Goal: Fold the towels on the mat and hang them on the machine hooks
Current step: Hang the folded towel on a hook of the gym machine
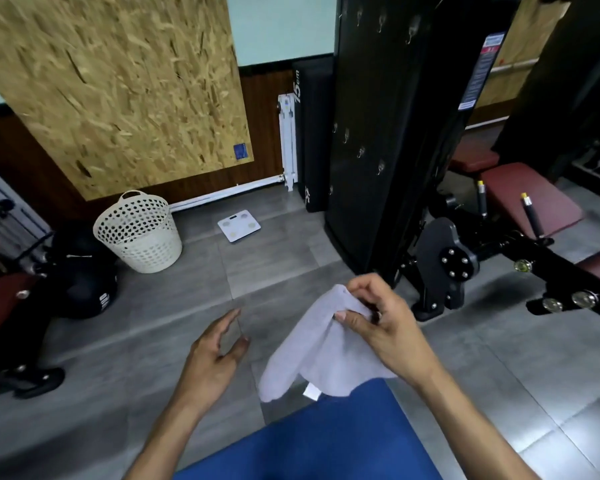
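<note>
Right hand pinches the top edge of a pale grey towel between thumb and curled fingers, holding it up off the floor. The towel hangs folded and bunched below the grip, its lower edge draping over the far end of the blue mat; a small white label shows near its bottom hem. Left hand hangs free to the left of the towel, fingers straight and relaxed, grasping nothing and not touching the cloth.

The black machine panel stands upright, far and right of the hands. Several small metal hooks are set in it, in an upper row and a lower staggered group. All hooks that can be made out appear bare; the image is too soft to confirm the finer ones. No other towel is visible on the mat.

Judgement: folding of this towel looks finished or nearly so, and the step in hand is the carry to the hooks. The next move calls for raising the towel toward the panel, keeping the pinched edge uppermost, and catching that edge or a fold over one hook. The left hand would likely be needed to steady the cloth or open a loop at the hook.

Also present: a white perforated basket at far left on the grey tiled floor, and a white scale to its right.
</note>
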Demonstrator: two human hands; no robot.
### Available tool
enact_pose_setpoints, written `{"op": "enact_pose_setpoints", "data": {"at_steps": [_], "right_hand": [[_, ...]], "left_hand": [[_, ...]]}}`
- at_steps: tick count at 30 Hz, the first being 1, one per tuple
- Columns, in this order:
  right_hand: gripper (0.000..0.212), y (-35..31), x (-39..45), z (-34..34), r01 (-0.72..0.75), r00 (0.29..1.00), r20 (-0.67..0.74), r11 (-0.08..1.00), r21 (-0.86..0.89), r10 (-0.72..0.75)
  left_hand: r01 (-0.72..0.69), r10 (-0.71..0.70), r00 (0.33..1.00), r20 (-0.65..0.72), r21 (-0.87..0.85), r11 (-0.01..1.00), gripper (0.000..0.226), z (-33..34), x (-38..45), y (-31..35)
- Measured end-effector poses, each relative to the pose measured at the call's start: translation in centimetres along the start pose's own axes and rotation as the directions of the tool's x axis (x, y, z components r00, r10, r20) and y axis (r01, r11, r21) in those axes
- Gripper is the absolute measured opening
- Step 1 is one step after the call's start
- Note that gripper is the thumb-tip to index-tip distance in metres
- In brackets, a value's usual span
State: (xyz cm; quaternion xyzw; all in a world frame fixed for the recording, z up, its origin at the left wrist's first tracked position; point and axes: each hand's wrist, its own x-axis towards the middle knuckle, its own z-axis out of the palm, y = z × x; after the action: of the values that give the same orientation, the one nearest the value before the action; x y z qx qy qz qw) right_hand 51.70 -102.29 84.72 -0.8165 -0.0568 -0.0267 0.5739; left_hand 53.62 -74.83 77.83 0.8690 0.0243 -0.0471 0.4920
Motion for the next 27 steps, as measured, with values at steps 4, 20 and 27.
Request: {"op": "enact_pose_setpoints", "data": {"at_steps": [4,20,27], "right_hand": [[0.023,1.6,10.9,0.0,-0.005,0.999,-0.034,1.000,0.021,0.006],[0.016,5.5,55.1,-1.4,-0.074,0.975,-0.192,0.982,0.175,0.108],[0.013,10.1,71.7,-6.7,-0.049,0.975,-0.205,0.983,0.176,0.085]], "left_hand": [[-0.011,0.011,1.000,0.002,-0.044,0.999,0.052,-0.2,11.9,0.1],[-0.104,0.116,0.983,0.141,-0.091,0.990,0.045,-3.5,62.2,7.5],[-0.163,0.174,0.979,0.106,-0.105,0.981,0.047,0.6,79.4,12.3]]}}
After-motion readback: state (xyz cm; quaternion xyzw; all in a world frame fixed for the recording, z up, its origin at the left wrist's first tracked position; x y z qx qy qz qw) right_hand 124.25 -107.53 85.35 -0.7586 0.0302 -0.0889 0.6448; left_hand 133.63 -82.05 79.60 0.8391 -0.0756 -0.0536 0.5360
